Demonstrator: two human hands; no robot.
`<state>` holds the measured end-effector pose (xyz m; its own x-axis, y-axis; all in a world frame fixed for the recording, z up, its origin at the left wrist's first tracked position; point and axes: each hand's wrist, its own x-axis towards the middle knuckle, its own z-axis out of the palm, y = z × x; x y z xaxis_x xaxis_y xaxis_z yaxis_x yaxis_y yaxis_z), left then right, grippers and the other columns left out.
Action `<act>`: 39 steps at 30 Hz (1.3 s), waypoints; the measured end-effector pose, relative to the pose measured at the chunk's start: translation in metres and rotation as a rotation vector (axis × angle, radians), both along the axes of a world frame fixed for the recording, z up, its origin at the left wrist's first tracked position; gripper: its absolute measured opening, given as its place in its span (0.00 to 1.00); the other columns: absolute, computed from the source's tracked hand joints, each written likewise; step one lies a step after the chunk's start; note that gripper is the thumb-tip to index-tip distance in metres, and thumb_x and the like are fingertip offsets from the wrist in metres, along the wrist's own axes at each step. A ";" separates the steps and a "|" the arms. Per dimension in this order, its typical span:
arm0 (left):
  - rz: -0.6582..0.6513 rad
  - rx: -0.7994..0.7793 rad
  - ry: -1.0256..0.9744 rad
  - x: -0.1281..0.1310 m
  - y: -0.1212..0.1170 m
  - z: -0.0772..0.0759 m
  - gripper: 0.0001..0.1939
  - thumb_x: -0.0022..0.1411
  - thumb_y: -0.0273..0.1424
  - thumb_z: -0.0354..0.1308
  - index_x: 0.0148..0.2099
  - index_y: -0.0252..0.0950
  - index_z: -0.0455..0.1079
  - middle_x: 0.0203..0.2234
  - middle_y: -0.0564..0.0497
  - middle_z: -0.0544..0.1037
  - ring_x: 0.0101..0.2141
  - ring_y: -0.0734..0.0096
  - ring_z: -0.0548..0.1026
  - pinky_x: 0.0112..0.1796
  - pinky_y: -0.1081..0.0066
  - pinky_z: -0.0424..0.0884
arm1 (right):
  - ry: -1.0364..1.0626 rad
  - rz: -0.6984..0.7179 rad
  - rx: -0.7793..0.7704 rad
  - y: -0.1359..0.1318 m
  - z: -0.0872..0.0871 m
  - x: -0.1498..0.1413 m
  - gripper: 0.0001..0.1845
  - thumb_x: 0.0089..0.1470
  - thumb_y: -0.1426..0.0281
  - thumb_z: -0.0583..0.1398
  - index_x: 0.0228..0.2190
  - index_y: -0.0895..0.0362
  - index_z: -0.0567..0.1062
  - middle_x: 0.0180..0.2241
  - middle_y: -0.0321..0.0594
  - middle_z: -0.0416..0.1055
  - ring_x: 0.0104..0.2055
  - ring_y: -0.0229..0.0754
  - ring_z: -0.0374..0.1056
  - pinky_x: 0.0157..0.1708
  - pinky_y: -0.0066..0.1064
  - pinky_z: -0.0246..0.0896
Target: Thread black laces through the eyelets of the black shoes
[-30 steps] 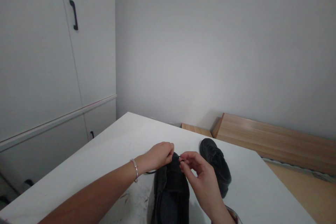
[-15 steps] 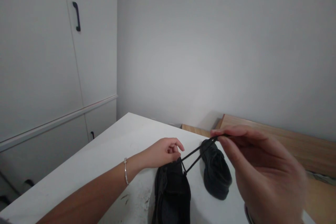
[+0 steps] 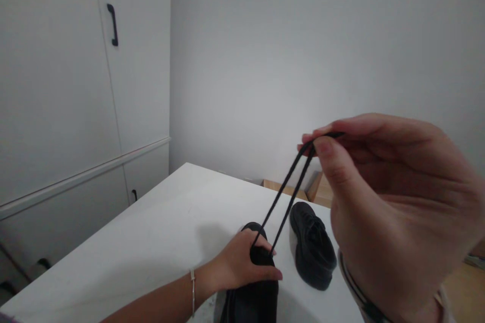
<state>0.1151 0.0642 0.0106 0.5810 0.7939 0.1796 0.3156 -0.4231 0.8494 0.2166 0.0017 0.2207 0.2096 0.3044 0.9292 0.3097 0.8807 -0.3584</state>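
Observation:
A black lace-up shoe (image 3: 253, 302) stands on the white table (image 3: 162, 222), its toe pointing away from me. Across its front part lies my left hand (image 3: 237, 262), thumb and fingers gripping the shoe around the tongue and lacing. Two strands of black shoelace (image 3: 282, 187) rise taut from between those fingers. My right hand (image 3: 397, 202), raised at the right, pinches the upper part of the lace between thumb and fingertips. The matching black shoe (image 3: 314, 247) rests to the right, untouched, partly behind my right hand's side.
Beyond the table's far edge are wooden boards (image 3: 322, 189) against a pale wall (image 3: 246, 70). A white cabinet (image 3: 56, 70) with dark handles stands at the left.
My right hand has moved up and closer, drawing the lace up more steeply. My left hand has come down from above the lacing and now grips the shoe.

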 end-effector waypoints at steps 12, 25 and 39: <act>-0.011 -0.018 -0.043 0.004 0.007 -0.004 0.18 0.45 0.42 0.76 0.36 0.38 0.80 0.35 0.51 0.81 0.39 0.60 0.77 0.42 0.69 0.72 | 0.193 -0.124 0.170 -0.002 0.012 -0.022 0.12 0.58 0.80 0.65 0.35 0.48 0.80 0.34 0.32 0.75 0.36 0.43 0.75 0.43 0.40 0.75; 0.217 0.761 -0.563 -0.012 -0.025 0.116 0.03 0.68 0.27 0.62 0.44 0.36 0.74 0.31 0.51 0.75 0.34 0.68 0.73 0.38 0.69 0.70 | 0.025 -0.153 0.047 0.000 0.007 0.004 0.09 0.58 0.80 0.65 0.37 0.54 0.76 0.37 0.34 0.75 0.40 0.40 0.75 0.44 0.35 0.73; 0.003 0.349 -0.776 -0.021 -0.020 0.174 0.09 0.71 0.27 0.59 0.38 0.35 0.79 0.29 0.54 0.80 0.33 0.77 0.76 0.38 0.80 0.70 | 0.228 -0.034 -0.081 -0.003 -0.007 0.031 0.08 0.55 0.78 0.67 0.36 0.55 0.77 0.34 0.33 0.75 0.37 0.39 0.76 0.47 0.36 0.71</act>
<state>0.0939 0.0446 0.1847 0.1900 0.6201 0.7611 -0.3012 -0.7011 0.6464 0.2474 -0.0014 0.2141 0.4220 0.3656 0.8296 0.2414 0.8367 -0.4915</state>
